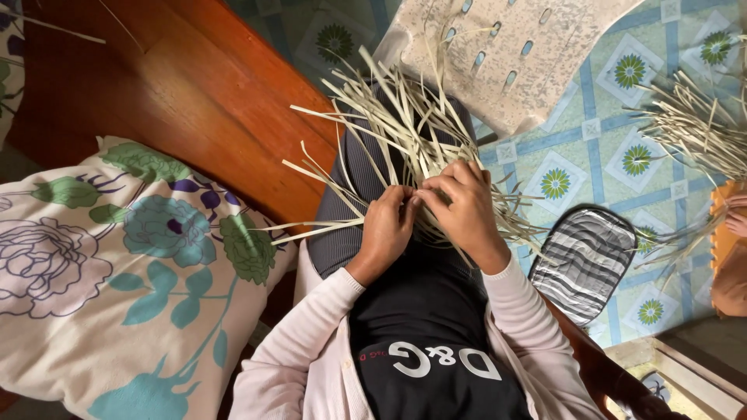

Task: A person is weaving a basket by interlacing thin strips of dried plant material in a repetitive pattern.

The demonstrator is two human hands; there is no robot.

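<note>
A loose bundle of pale flat reed strips [389, 124] lies across my lap and fans out to the upper left. My left hand [387, 228] pinches a few strips at the near end of the bundle. My right hand [465, 208] sits right beside it, fingers curled over the same strips, fingertips touching those of the left. Both hands rest over my striped dark trousers [350, 167]. Where the strips cross under my fingers is hidden.
A floral pillow [117, 272] lies at the left on a reddish wooden bench [194, 85]. A white plastic chair [513, 47] stands ahead. A striped pouch [583, 260] lies on the patterned floor. Another heap of strips [700, 124] and a person's foot [735, 222] are at the right.
</note>
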